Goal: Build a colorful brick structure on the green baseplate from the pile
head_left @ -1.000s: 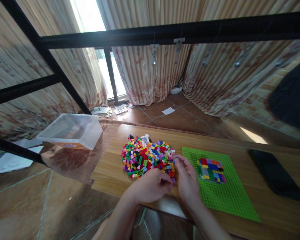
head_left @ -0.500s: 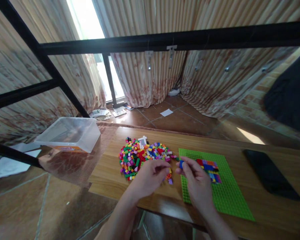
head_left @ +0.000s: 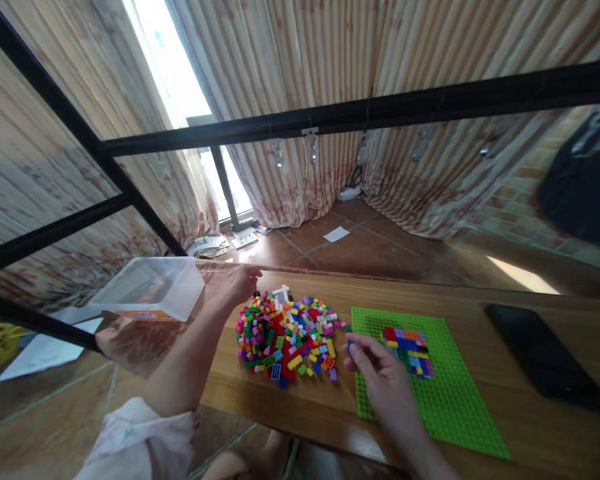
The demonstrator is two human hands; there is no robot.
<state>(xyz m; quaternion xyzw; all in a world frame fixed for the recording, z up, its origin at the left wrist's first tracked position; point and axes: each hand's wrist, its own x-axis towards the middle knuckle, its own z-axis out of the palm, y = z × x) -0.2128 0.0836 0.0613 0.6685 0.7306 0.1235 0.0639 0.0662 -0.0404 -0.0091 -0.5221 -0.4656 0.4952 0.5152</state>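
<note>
My right hand (head_left: 385,377) pinches a small blue toy brick (head_left: 351,347) between thumb and fingertips, above the left edge of the green baseplate (head_left: 460,400). On that plate sits a flat patch of joined bricks (head_left: 410,350) in red, orange, blue, yellow and purple, partly behind my right hand. My left hand (head_left: 243,283) is stretched over the far left corner of the loose brick pile (head_left: 290,337). Its fingers look loosely bent and apart, with nothing visible in them; the fingertips are small and slightly blurred. A white latticed piece (head_left: 281,297) lies at the pile's back.
A black phone (head_left: 545,353) lies on the wooden table (head_left: 330,413) to the right of the baseplate. A clear plastic bin (head_left: 155,287) stands left of the table. A black metal rail (head_left: 330,127) crosses beyond the table, before the striped curtains (head_left: 305,67).
My left hand has moved away from near my right hand to the pile's far left corner. The blue brick stays in my right hand. The camera view has tilted slightly.
</note>
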